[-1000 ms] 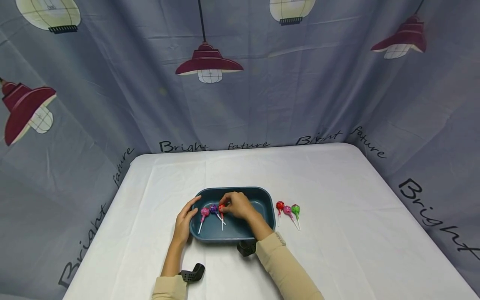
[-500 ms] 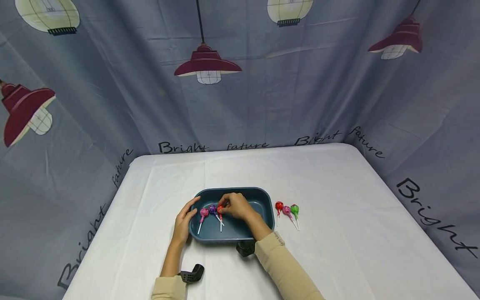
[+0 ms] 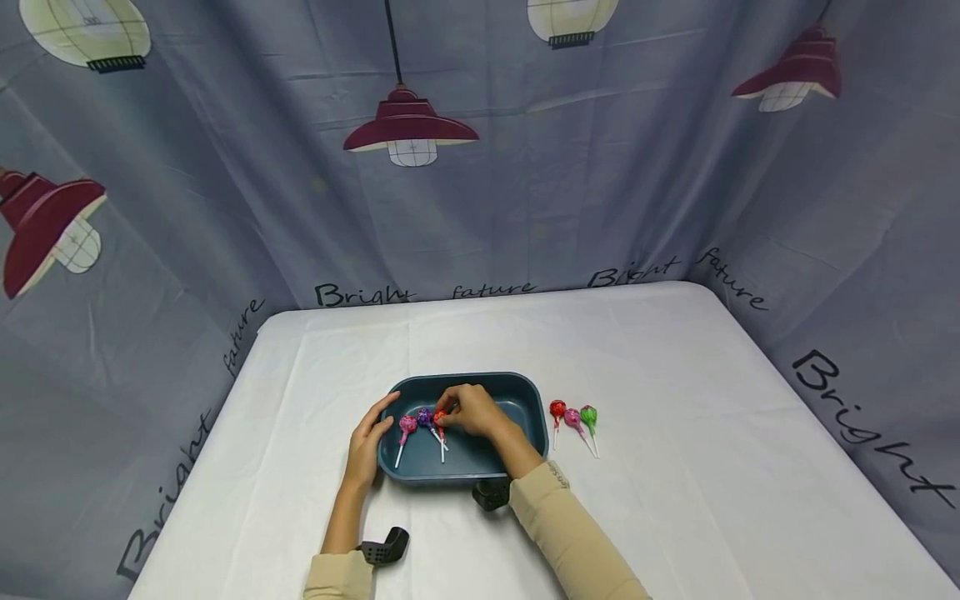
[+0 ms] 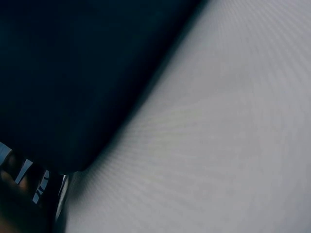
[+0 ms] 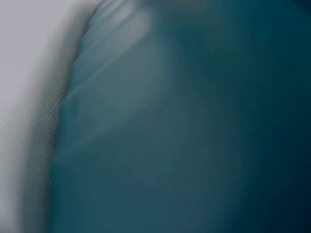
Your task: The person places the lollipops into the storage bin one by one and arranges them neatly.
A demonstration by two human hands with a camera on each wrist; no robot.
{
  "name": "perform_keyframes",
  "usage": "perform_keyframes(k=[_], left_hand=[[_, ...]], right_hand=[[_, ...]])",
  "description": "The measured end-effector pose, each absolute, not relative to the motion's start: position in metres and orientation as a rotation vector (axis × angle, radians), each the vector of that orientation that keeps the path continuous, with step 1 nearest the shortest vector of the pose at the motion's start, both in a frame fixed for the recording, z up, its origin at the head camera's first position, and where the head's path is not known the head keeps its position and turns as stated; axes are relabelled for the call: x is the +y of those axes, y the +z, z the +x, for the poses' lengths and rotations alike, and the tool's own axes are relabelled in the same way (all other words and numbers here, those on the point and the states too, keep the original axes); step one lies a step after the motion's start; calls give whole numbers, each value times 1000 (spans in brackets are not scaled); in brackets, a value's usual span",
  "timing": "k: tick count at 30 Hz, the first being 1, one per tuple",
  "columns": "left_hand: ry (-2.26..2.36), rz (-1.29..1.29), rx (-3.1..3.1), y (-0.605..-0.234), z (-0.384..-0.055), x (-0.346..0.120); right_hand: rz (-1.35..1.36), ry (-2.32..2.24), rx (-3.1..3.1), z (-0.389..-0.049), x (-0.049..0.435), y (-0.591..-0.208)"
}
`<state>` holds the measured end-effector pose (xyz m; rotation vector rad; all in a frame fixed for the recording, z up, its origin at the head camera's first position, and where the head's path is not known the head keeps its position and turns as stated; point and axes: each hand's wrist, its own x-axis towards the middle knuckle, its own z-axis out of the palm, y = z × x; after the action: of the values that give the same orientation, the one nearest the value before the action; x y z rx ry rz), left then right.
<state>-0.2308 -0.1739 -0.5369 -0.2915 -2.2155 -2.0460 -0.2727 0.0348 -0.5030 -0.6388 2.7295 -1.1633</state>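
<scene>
In the head view a dark teal tray stands on the white table. My left hand rests against its left end, with extended fingers touching the rim. Inside the tray, my right hand pinches a red lollipop near its head, the white stick pointing toward me. Left of it lie a purple lollipop and a pink lollipop. The tray's dark side fills much of the left wrist view. Its blurred teal wall covers the right wrist view, so neither shows fingers clearly.
To the right of the tray, a second red lollipop, another pink lollipop and a green lollipop lie side by side on the white cloth. A grey-blue curtain with printed lamps hangs behind the table.
Both hands keep nearly the same places, and the right hand still pinches the red lollipop. The lollipops stay where they were; only the head view shifts very slightly.
</scene>
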Motion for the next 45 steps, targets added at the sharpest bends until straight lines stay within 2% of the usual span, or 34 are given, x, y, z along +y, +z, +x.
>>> perform_keyframes(k=[10,24,37,45], left_hand=[[-2024,-326,-2220,-518,-221,-171],[-2012,-305,-2238,-515,-220,-169],[-2011,-290,-2218,-547,-235,-175],[-2007,-324,-2200,-546,-235,-176]], right_hand=[[-645,-1160,2733,-271,35,-502],[-598,-1141,2693,-266,40,-496],[-597,-1013,2710,-254,51,-469],[-627,-1110,2739,-243,71,-444]])
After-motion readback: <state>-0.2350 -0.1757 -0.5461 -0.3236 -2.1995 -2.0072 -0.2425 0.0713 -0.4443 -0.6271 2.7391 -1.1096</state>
